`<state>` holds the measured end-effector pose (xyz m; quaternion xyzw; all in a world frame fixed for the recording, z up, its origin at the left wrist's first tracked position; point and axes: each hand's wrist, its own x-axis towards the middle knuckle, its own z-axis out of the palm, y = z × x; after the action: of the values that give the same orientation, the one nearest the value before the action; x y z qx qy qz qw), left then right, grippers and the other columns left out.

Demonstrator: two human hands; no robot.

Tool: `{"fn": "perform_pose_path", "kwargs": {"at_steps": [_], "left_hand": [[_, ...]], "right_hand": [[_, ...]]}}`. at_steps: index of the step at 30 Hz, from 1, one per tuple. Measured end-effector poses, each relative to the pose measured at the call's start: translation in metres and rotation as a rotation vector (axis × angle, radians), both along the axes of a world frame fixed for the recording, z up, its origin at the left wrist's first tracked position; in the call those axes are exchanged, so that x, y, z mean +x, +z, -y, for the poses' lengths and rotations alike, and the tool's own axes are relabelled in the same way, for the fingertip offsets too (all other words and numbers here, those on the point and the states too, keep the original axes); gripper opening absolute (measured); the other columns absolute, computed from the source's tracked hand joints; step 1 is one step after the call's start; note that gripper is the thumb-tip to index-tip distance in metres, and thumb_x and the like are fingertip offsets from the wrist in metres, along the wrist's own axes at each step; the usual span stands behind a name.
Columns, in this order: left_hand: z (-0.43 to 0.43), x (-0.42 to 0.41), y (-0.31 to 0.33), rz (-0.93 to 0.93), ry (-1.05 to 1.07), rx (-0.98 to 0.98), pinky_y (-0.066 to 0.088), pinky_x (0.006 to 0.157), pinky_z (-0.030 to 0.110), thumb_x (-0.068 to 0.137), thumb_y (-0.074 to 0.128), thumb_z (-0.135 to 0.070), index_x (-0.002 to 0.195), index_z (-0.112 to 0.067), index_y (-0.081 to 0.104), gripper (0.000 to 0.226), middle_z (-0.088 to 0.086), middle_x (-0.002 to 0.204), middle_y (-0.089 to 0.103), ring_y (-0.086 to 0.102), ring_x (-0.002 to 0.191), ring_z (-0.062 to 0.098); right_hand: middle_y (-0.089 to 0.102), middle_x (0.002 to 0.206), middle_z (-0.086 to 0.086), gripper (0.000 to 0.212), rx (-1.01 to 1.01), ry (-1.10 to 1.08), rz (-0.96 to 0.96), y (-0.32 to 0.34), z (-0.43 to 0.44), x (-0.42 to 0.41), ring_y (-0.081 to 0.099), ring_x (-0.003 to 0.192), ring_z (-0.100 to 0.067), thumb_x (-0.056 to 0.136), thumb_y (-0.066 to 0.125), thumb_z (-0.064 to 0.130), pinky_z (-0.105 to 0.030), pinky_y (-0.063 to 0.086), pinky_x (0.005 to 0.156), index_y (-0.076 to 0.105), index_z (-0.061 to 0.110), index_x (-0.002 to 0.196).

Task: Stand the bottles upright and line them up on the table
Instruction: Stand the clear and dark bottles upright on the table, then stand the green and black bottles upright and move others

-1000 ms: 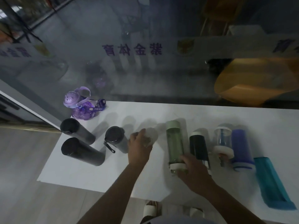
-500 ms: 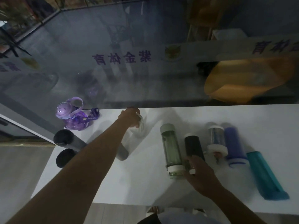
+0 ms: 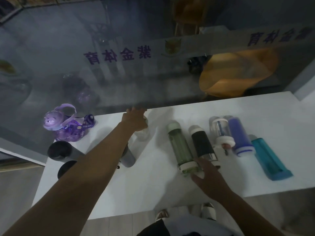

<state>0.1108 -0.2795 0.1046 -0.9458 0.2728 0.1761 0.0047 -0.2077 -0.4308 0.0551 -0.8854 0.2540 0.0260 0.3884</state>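
Note:
My left hand [image 3: 135, 120] reaches to the far edge of the white table [image 3: 153, 184] and grips the top of a pale clear bottle [image 3: 142, 134] standing there. My right hand [image 3: 207, 176] rests on the near ends of a lying green bottle [image 3: 179, 147] and a lying black bottle [image 3: 202, 144]. To their right lie a clear bottle with a white cap [image 3: 221, 132], a purple bottle [image 3: 240, 136] and a teal bottle [image 3: 270, 159]. At the left stand a purple kids' bottle [image 3: 63, 126], two dark bottles [image 3: 59, 150] and a grey one [image 3: 128, 156], partly hidden by my arm.
A glass wall with purple lettering [image 3: 117, 54] runs right along the table's far edge. My feet in white sandals [image 3: 207, 211] show below the near edge. The table's left edge drops off beside the dark bottles.
My left hand has carried the pale bottle from the middle of the table to the far edge by the glass. My right hand stays at the near ends of the green and black bottles.

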Motion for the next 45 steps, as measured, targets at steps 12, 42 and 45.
{"fn": "perform_pose_path", "kwargs": {"at_steps": [12,42,45], "left_hand": [[-0.058,-0.188,-0.081,-0.028,0.065,-0.422,0.028,0.118,0.048,0.089,0.055,-0.052,0.151,-0.031,0.03,0.07,0.007,0.162,0.023,0.022,0.148,0.031],[-0.128,-0.234,-0.154,-0.245,0.2,-0.048,-0.003,0.118,0.061,0.089,0.04,-0.063,0.154,-0.036,-0.01,0.086,0.006,0.162,-0.024,-0.021,0.149,0.032],[-0.127,-0.234,-0.154,-0.257,0.201,-0.034,-0.004,0.118,0.061,0.089,0.039,-0.064,0.154,-0.036,-0.011,0.086,0.006,0.162,-0.026,-0.022,0.149,0.032]], "right_hand": [[0.018,0.157,-0.005,0.092,-0.045,-0.086,-0.138,-0.033,-0.04,0.013,0.022,0.142,-0.03,0.075,0.072,0.045,-0.047,0.031,0.112,0.02,0.024,0.148],[0.06,0.116,-0.011,0.07,-0.464,-0.022,-0.084,0.056,-0.009,0.093,0.048,0.107,-0.037,0.063,0.069,0.05,-0.042,0.037,0.09,0.044,0.03,0.126],[0.054,0.12,-0.01,0.059,-0.397,0.093,-0.106,0.1,-0.007,0.122,0.044,0.11,-0.033,0.07,0.076,0.039,-0.038,0.041,0.086,0.051,0.025,0.122]]}}
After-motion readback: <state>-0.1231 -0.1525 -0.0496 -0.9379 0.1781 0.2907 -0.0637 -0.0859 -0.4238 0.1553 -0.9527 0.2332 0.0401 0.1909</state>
